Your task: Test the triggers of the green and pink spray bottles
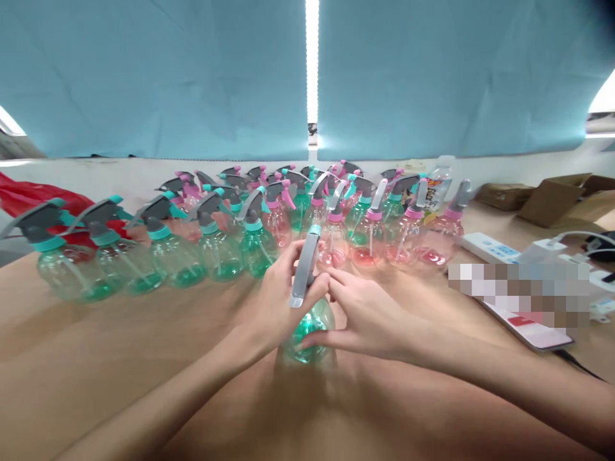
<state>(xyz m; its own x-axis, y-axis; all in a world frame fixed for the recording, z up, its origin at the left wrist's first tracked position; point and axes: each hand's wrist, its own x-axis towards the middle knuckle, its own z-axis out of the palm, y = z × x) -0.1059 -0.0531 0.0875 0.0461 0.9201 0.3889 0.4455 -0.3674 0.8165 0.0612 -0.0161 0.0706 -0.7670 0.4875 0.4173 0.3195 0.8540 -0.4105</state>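
A green spray bottle (307, 342) with a grey trigger head stands upright near the middle of the table, between both hands. Around the neck and spray head are the fingers of my left hand (281, 298). My right hand (368, 307) grips the bottle's body from the right, its thumb low across the front and its fingertips near the neck. Part of the neck is hidden by the fingers. Just beyond stands another green spray bottle (259, 250), with a pink one (334, 240) to its right.
Rows of green and pink spray bottles cross the table (72, 358). A red plastic bag (43, 195) lies back left. On the right are a power strip (490, 246), a phone (533, 330) with a cable, and an open cardboard box (552, 198).
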